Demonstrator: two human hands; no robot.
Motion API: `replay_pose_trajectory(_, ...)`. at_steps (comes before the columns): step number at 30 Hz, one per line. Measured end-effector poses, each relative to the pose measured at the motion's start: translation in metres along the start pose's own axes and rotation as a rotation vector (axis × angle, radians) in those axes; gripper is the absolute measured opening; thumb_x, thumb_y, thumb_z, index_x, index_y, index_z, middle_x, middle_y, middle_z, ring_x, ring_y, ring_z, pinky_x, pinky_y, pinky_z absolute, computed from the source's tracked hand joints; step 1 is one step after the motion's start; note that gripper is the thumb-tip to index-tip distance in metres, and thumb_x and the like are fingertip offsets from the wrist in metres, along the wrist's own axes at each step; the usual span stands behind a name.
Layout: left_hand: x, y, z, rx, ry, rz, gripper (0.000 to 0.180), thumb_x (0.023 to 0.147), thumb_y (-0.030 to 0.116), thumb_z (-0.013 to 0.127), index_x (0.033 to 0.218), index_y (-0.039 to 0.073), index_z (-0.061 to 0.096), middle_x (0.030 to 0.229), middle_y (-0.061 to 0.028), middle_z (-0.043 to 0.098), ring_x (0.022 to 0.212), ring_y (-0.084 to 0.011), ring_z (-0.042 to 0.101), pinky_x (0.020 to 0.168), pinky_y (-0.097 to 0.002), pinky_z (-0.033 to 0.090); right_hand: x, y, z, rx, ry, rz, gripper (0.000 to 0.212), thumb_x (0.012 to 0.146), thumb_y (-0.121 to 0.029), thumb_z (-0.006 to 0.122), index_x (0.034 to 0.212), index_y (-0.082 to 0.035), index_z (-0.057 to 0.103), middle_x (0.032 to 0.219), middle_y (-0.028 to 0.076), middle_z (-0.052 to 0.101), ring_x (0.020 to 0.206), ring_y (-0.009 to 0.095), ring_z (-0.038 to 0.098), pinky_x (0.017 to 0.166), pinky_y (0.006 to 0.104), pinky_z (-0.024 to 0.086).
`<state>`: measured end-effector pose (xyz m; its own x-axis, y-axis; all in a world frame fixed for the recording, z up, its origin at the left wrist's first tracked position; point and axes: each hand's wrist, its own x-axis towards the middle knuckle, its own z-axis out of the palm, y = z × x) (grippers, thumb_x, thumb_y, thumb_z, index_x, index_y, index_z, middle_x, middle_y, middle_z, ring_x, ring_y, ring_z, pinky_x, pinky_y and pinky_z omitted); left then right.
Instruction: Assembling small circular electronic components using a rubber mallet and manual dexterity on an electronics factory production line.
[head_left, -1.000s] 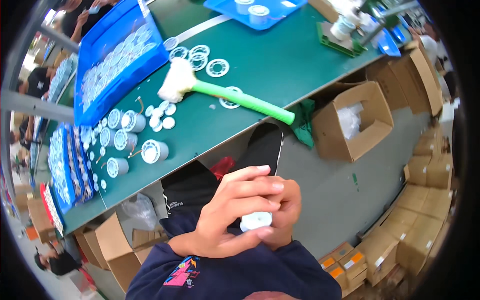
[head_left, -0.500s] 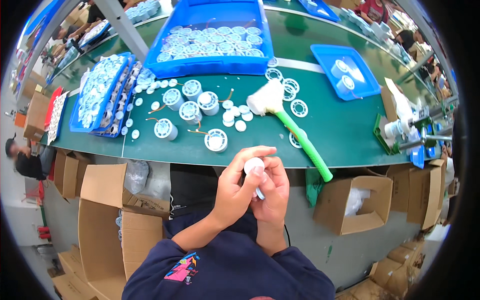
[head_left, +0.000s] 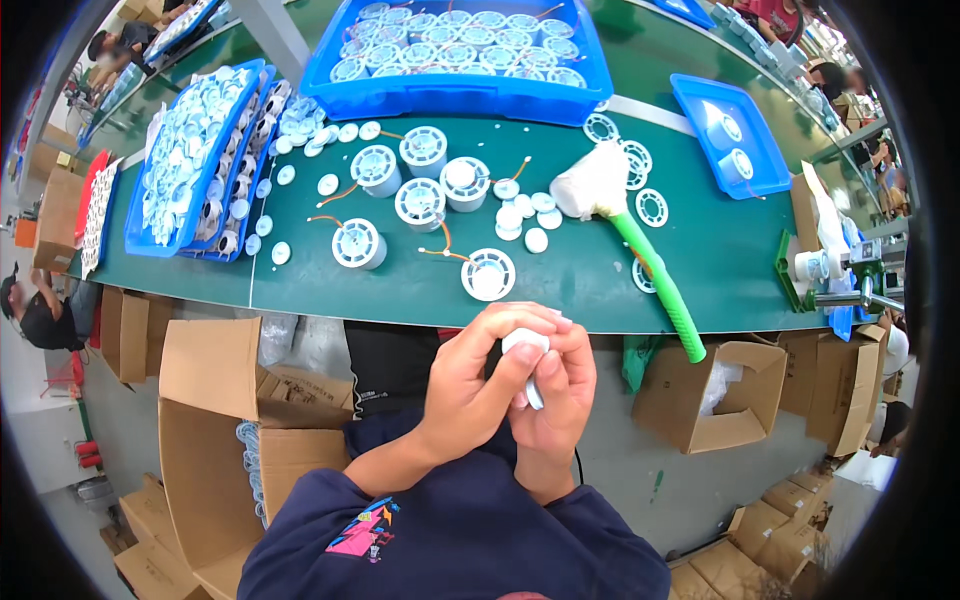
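left hand [head_left: 462, 392] and right hand [head_left: 556, 402] moved nearer the table [head_left: 400, 302], fingers [head_left: 497, 324] gripping a white disc [head_left: 528, 338].

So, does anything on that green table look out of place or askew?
Mainly the mallet: it lies slantwise, its green handle sticking out past the near edge of the table and crossing a white ring, so it might get knocked. Small white discs lie loosely scattered too, perhaps normal here. Nothing looks plainly broken.

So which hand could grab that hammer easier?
Probably the right hand: the hammer's green handle is on that side, farther from the left hand. Both hands are around a white piece.
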<state>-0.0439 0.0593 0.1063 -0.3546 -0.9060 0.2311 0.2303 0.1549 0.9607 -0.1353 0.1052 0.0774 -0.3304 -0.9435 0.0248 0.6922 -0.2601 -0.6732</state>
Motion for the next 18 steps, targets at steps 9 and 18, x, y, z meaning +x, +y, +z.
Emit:
replay_pose_trajectory(9, -0.002, 0.005, -0.023, -0.117, 0.098, -0.267, 0.024, 0.110, 0.019, 0.052, 0.111, -0.002, 0.063, 0.121, -0.0136, 0.071, 0.075, -0.0046, 0.058, 0.063, -0.0188, 0.047, 0.002, 0.022, 0.013, -0.001, 0.025, 0.066, 0.019, 0.106, -0.021, 0.062, 0.110, -0.003, 0.058, 0.100, 0.007, 0.066, 0.070, 0.008, 0.056, 0.060, 0.0214, 0.044)
replay_pose_trajectory(18, -0.010, -0.003, -0.041, -0.162, 0.165, -0.062, 0.020, 0.109, 0.017, 0.054, 0.110, 0.001, 0.065, 0.105, -0.0110, 0.075, 0.088, -0.0137, 0.069, 0.078, -0.0271, 0.054, -0.008, 0.035, 0.036, -0.155, -0.010, -0.030, 0.020, 0.107, -0.022, 0.061, 0.114, -0.003, 0.060, 0.100, 0.003, 0.063, 0.074, 0.007, 0.056, 0.062, 0.0214, 0.045)
